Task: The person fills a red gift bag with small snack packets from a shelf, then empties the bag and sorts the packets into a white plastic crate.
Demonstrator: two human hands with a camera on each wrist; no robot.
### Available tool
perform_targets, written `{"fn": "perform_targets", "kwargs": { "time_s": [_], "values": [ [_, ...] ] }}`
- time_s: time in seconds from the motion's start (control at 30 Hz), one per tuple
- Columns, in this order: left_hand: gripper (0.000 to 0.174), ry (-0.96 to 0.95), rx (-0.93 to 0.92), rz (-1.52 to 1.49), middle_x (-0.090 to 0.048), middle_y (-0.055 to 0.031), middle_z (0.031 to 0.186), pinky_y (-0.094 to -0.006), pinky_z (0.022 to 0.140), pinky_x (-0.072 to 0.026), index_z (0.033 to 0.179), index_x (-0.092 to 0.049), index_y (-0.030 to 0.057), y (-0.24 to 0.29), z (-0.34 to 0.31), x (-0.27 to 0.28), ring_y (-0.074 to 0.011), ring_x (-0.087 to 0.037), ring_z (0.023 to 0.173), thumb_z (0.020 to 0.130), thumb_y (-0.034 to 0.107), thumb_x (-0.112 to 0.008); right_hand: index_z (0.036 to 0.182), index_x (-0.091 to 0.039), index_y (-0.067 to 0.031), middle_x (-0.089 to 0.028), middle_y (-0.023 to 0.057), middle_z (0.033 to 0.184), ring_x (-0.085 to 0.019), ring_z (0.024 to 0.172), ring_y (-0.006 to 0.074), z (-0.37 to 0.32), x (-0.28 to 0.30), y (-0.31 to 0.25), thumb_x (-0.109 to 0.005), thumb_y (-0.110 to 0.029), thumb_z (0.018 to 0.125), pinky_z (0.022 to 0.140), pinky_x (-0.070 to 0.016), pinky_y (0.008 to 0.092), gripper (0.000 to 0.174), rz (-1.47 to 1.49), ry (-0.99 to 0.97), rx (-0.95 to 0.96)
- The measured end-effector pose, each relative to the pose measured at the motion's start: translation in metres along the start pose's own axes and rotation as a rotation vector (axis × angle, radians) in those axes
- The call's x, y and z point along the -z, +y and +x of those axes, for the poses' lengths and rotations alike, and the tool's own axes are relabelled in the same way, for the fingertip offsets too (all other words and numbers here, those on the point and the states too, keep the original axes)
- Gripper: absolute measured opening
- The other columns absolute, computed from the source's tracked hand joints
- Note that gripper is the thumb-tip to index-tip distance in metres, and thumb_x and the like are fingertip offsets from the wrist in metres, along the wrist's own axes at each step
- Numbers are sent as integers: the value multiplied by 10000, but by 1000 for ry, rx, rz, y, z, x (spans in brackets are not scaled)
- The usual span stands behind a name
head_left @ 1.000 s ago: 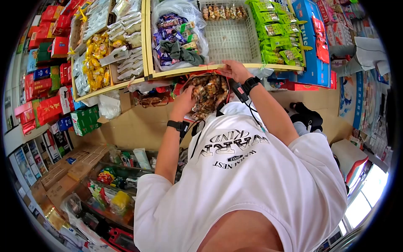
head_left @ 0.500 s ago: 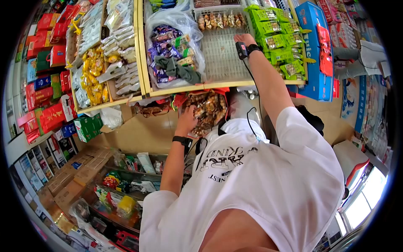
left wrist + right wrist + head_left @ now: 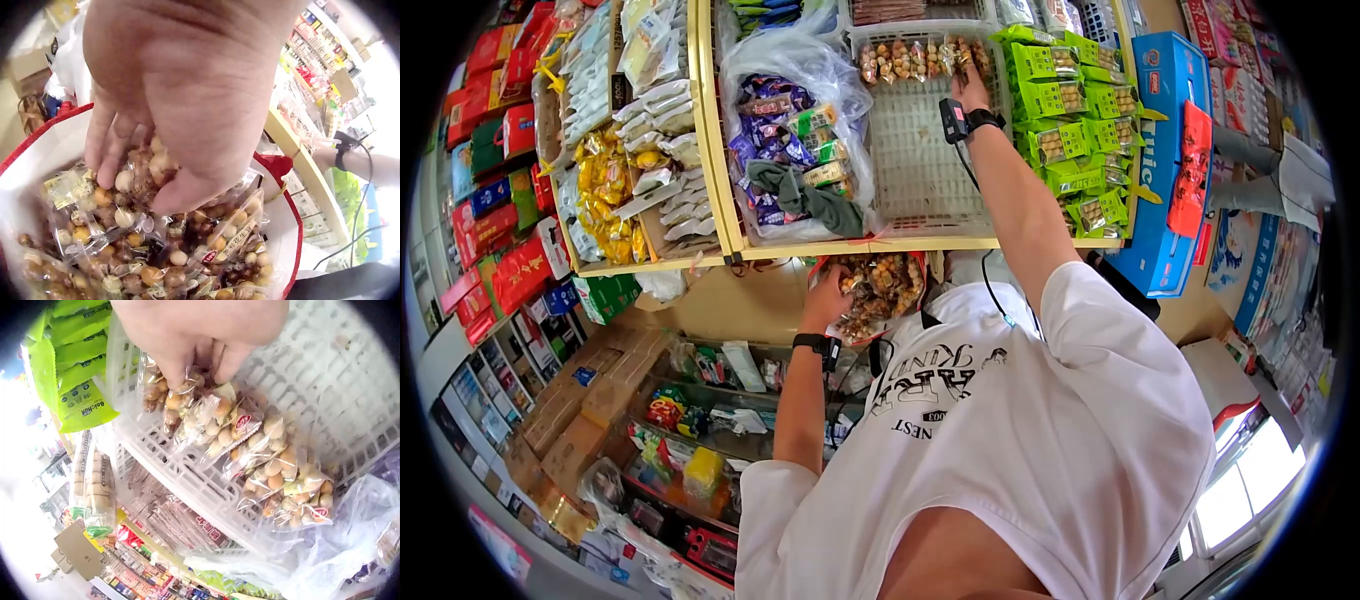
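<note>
My right hand is at the far end of a white plastic basket. Its thumb and fingers pinch a clear packet of round nut-like snacks, at one end of a row of similar packets along the basket wall. My left hand reaches down into a red-rimmed white bag full of the same kind of packets. Its thumb and fingers curl round a snack packet at the top of the pile. In the head view the bag stands against the display's near edge.
Left of the basket, a clear plastic bag holds purple-wrapped snacks and a dark cloth. Green snack packs stand to its right, beside a blue box. A yellow wooden edge borders the display. Behind lie glass shelves.
My right hand has left the bag, reached forward over the basket and come to the packet row, where it now pinches a packet. The left hand has stayed in the bag.
</note>
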State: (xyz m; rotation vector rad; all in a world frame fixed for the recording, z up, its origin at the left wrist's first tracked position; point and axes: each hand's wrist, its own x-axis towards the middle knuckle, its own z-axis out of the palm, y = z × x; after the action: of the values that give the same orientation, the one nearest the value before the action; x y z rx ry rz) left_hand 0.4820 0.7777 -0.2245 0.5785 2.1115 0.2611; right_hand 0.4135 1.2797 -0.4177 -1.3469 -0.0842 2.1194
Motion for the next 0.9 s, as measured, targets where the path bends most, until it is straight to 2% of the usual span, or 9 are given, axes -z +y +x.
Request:
{"fn": "perform_targets", "kwargs": {
  "time_s": [0.1, 0.17, 0.3, 0.47, 0.53, 0.57, 0.77, 0.83, 0.9],
  "values": [
    [501, 22, -14, -7, -615, -158, 1208, -506, 809, -507, 1249, -502, 172, 6, -3, 6, -375, -649, 934, 792, 217, -702, 1189, -614, -45, -644, 67, 1129, -607, 1092, 195, 11, 17, 9, -674, -265, 965, 879, -575, 308, 320, -497, -360, 443],
    [517, 49, -8, 5, -611, -155, 1207, -509, 806, -504, 1268, -494, 177, 7, -6, 6, -363, -648, 935, 796, 197, -704, 1347, -516, -46, -591, 95, 1259, -583, 1151, 213, -61, -16, -17, -691, -254, 952, 957, -544, 314, 479, 10, -75, -15],
    [521, 14, 101, -52, -572, -189, 1249, -497, 828, -496, 1258, -503, 162, 23, -12, 19, -417, -625, 983, 779, 181, -708, 1560, -145, -54, -321, 138, 1552, -432, 1367, 253, -99, -19, -18, -647, -308, 968, 1150, -372, 367, 817, -59, 12, -122],
    [546, 176, 5, -22, -590, -155, 1215, -518, 808, -496, 1284, -486, 189, 23, -22, 10, -386, -637, 947, 783, 152, -701, 1399, -375, 65, -420, 179, 1488, -414, 1377, 350, -77, -14, -5, -480, -160, 1015, 1123, -398, 435, 457, -211, -277, -229],
    [538, 173, 27, 5, -592, -156, 1201, -515, 820, -497, 1279, -492, 192, 18, -24, 4, -392, -629, 974, 782, 141, -691, 1357, -408, 93, -439, 180, 1465, -431, 1359, 343, -52, -16, -2, -456, -111, 1020, 1124, -411, 424, 397, -669, -531, 39],
    [535, 190, 27, -13, -591, -151, 1204, -513, 825, -497, 1283, -491, 190, 16, -27, 2, -385, -630, 978, 788, 144, -691, 1362, -402, 94, -439, 184, 1459, -432, 1357, 332, -101, -49, -15, -443, -84, 1023, 1148, -397, 416, 385, -173, -194, -201],
    [518, 136, 139, -159, -586, -125, 1204, -501, 835, -500, 1298, -498, 198, 22, -40, 0, -351, -630, 990, 818, 143, -684, 1420, -386, 90, -464, 253, 1421, -460, 1343, 316, -87, -51, 20, -472, -81, 1009, 1111, -437, 391, 453, -260, -10, -247],
    [511, 135, 141, -176, -585, -116, 1204, -497, 839, -500, 1301, -500, 203, 24, -50, -2, -343, -630, 995, 826, 140, -681, 1391, -434, 97, -564, 256, 1311, -543, 1261, 307, -139, -76, 6, -504, -111, 998, 1030, -484, 384, 450, -395, -111, -242],
    [504, 124, 163, -171, -585, -101, 1210, -488, 847, -502, 1300, -508, 209, 30, -54, -1, -332, -629, 1007, 832, 134, -681, 1420, -315, 114, -433, 274, 1426, -485, 1277, 397, -173, -97, -15, -485, -86, 991, 1024, -480, 484, 502, -1726, -544, 178]
  ]
}}
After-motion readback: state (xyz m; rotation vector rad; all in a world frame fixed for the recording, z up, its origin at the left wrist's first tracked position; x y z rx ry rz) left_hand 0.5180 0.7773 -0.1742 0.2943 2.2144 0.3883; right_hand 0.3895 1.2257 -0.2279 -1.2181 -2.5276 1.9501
